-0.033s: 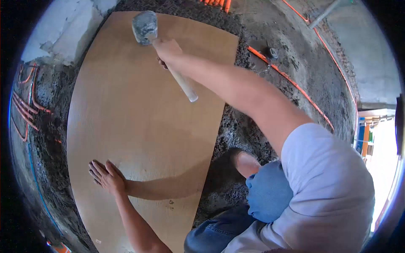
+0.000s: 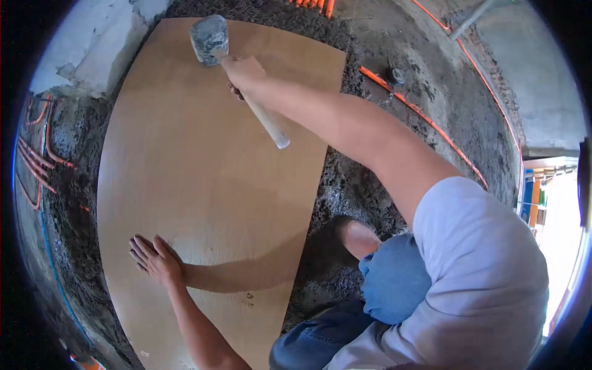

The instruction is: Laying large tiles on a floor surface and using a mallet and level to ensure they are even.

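Right hand (image 2: 245, 75) closed round mallet (image 2: 209, 39), close to its head (presumably for control) | left hand (image 2: 158, 262) laid open, palm down on tan panel (image 2: 203, 166), apparently for bracing | mallet held over panel's far end, contact not discernible | panel laid on rough dark floor (image 2: 338, 196) | orange conduit (image 2: 425, 117) seen alongside, apart

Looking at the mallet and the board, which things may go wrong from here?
The right hand grips the mallet close to its head, so the knuckles might knock the board on a blow.

The mallet head is near the board's far end, so a hard hit there could mark or tilt it.

The orange pipe lies beyond the board's right edge; a wide swing may damage it.
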A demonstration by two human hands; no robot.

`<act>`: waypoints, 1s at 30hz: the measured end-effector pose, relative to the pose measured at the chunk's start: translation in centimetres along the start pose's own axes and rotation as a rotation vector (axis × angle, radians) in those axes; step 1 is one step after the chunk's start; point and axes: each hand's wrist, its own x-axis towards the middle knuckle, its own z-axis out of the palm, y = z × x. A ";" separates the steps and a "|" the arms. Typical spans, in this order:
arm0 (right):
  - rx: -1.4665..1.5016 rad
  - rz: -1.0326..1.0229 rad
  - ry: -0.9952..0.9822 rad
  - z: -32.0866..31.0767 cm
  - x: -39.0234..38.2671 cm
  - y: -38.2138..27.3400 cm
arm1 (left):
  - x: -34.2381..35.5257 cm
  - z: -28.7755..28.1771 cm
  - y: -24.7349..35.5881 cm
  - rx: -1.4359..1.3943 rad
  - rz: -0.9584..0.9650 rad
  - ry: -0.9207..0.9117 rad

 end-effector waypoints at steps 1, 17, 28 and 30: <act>0.019 0.058 -0.051 -0.6 0.0 -0.2 | 0.1 0.0 0.0 -0.001 0.004 0.007; 0.008 0.009 0.043 -8.4 -6.0 3.9 | 0.0 0.2 -0.5 0.041 0.039 0.007; 0.081 0.037 -0.216 -10.1 -12.4 8.1 | -12.3 -1.6 -0.7 -0.072 0.172 -0.067; -0.012 -0.004 -0.234 -11.0 -16.2 8.9 | -19.5 -2.6 -0.1 -0.176 0.093 -0.192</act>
